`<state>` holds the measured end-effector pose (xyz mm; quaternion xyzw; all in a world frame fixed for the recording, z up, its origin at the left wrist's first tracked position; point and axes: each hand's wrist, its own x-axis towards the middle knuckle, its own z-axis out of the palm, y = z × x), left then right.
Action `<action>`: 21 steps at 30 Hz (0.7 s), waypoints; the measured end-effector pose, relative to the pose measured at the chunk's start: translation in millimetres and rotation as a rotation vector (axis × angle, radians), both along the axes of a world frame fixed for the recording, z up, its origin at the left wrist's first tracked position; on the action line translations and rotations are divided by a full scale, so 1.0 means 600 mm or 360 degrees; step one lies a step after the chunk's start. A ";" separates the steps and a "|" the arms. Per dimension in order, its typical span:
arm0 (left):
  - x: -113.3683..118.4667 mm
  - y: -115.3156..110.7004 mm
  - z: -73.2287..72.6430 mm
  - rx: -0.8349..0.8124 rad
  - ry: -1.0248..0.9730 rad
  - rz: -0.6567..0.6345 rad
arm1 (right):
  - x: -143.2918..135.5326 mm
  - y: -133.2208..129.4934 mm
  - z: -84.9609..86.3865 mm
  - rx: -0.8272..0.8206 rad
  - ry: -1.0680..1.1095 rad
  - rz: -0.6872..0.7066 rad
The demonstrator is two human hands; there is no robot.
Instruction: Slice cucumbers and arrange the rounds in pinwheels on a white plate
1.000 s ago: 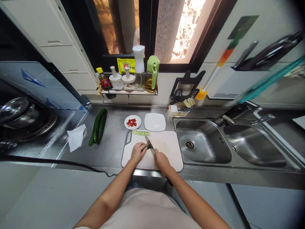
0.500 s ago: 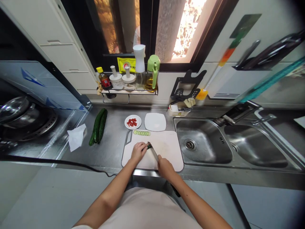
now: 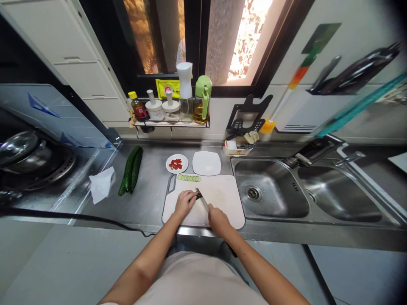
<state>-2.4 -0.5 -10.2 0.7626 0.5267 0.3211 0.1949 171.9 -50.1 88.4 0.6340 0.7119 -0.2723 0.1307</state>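
Note:
On the white cutting board (image 3: 222, 195), my left hand (image 3: 185, 203) is closed over a short piece of cucumber (image 3: 199, 195), most of which the fingers hide. My right hand (image 3: 218, 219) grips a knife (image 3: 202, 200), its blade slanting up and left so the tip end lies at the cucumber piece. A row of overlapping cucumber slices (image 3: 188, 178) lies along the board's far edge. Behind the board are a white plate (image 3: 206, 163) and a smaller plate (image 3: 168, 168) of chopped red pieces (image 3: 175, 164).
Whole cucumbers (image 3: 131, 169) and a white paper (image 3: 101, 185) lie to the left. A double sink (image 3: 270, 214) with a faucet (image 3: 314, 150) is on the right. Seasoning jars and bottles fill a wall rack (image 3: 171, 123). A pot (image 3: 27, 154) stands far left.
The knife and my right hand have shifted slightly left, the blade meeting the cucumber piece at a slightly different angle. My left hand stays in nearly the same place.

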 end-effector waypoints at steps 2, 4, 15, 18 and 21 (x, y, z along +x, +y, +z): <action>0.000 0.000 0.001 -0.0011 -0.0006 -0.0003 | -0.003 0.004 -0.003 0.0019 -0.0004 -0.0006; 0.000 -0.001 0.001 -0.0015 -0.0008 -0.0004 | -0.008 0.010 -0.006 0.0044 0.0003 -0.0005; -0.001 0.000 0.000 -0.0024 -0.0010 -0.0020 | -0.011 0.025 -0.017 0.0118 0.0049 0.0039; -0.001 0.001 0.000 -0.0032 -0.0013 -0.0023 | -0.007 0.016 -0.019 0.0111 0.0045 0.0038; -0.001 0.001 0.000 -0.0039 -0.0022 -0.0023 | -0.005 0.011 -0.020 0.0109 0.0042 0.0039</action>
